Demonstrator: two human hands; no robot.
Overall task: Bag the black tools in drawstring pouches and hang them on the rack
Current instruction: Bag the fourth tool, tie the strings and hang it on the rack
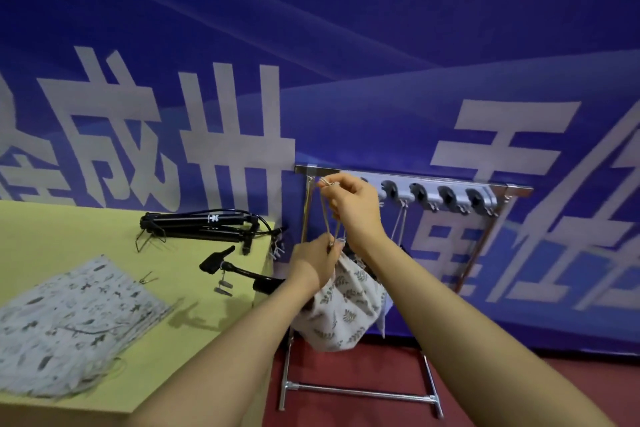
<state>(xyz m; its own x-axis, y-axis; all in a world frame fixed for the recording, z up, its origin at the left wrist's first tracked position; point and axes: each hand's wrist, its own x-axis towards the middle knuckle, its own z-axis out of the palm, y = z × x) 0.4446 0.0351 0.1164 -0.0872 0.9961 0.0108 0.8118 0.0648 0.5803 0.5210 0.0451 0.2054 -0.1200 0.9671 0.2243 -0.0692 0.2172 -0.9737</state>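
Blue banner wall (381,45), rack (408,180), both hands (353,208) hanging bulging leaf-print pouch (343,308)

1. I see a blue banner (346,45) filling the wall behind, w/ big pale-grey characters across it.
2. Yellow-green tabletop (86,229) at left; its right edge ends near the banner's foot.
3. Dark red floor (346,371) at bottom right, under the banner.
4. Small metal clip (148,277) lying on the tabletop, mid-left.
5. Small pale tags (222,286), approx. three, dangling on a cord over the tabletop; too blurred for me to read.
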